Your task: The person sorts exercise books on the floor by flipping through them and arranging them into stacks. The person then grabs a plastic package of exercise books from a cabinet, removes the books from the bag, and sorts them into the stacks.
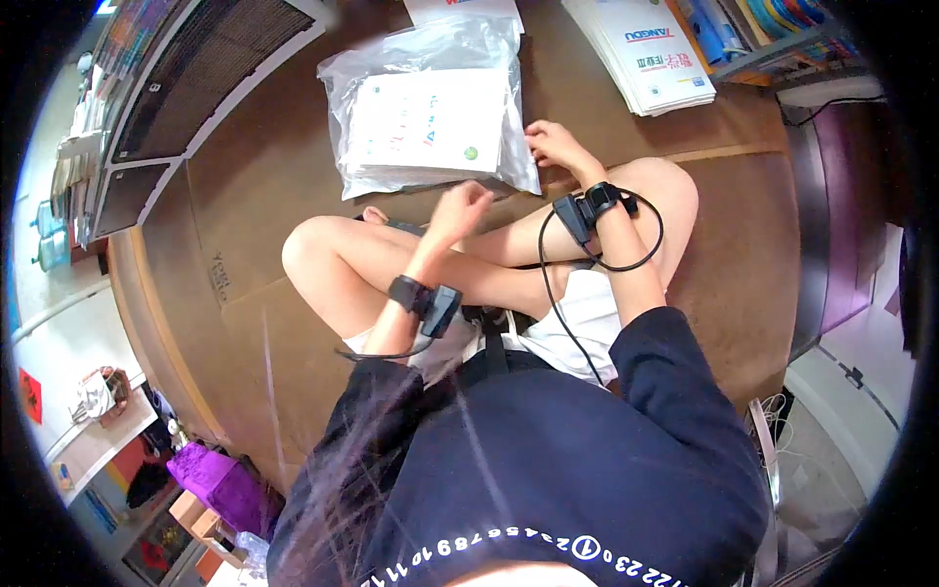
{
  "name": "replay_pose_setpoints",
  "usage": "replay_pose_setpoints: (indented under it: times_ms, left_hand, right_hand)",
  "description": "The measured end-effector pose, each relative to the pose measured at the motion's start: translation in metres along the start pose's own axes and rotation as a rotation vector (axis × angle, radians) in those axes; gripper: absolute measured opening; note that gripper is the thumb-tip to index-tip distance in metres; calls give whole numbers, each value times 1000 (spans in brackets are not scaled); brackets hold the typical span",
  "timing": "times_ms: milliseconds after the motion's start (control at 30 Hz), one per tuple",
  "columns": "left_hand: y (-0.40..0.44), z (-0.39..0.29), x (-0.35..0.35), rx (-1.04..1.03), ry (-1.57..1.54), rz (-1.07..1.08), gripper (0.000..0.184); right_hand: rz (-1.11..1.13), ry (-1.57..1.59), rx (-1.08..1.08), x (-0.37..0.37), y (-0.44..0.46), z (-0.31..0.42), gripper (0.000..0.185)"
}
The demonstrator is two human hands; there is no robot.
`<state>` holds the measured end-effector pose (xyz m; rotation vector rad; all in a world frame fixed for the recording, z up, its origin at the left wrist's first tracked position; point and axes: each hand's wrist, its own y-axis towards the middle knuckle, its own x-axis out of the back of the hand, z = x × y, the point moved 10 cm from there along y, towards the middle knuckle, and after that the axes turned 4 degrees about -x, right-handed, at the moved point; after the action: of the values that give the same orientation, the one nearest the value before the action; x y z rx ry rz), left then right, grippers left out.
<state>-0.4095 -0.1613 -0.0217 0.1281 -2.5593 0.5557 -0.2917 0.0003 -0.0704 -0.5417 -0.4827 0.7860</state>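
A clear plastic bag (337, 108) lies on the brown cardboard in front of my crossed legs, with a stack of white printed workbooks (430, 122) inside it. My left hand (462, 212) is just at the bag's near edge, its fingers curled in and slightly blurred; whether they pinch any of the plastic is hidden. At the bag's right edge is my right hand (561, 147), fingers bent but apart, the tips touching or very close to the plastic. Black devices on straps (427, 301) are on both wrists, and a black cable (657, 249) loops from the right one.
Another stack of workbooks (650, 64) lies on the cardboard (245, 176) at the upper right, beside a shelf (782, 59) of books. More printed paper (455, 8) is behind the bag. A dark mesh-panelled rack (210, 78) stands at the upper left.
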Motion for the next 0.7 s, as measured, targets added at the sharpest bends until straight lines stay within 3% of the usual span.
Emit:
replay_pose_setpoints:
  times_ms: [67, 133, 267, 367, 500, 700]
  left_hand:
    - [-6, 27, -47, 206, -310, 70, 34]
    - [-2, 31, -75, 251, -491, 72, 35]
    - [14, 15, -95, 367, -847, 68, 36]
    - [19, 10, -91, 341, -978, 4, 33]
    - [-4, -4, -73, 209, -1035, -97, 30]
    - [-23, 15, -52, 296, -1005, -101, 25]
  right_hand:
    - [31, -161, -42, -1, 0, -15, 22]
    - [135, -256, -51, -15, -11, -14, 20]
    - [102, -239, 13, -28, -18, -1, 20]
    - [-12, -184, 56, -24, -28, 11, 20]
    - [-24, 244, 57, -29, -54, 9, 20]
    - [51, 225, 86, -49, -63, 15, 21]
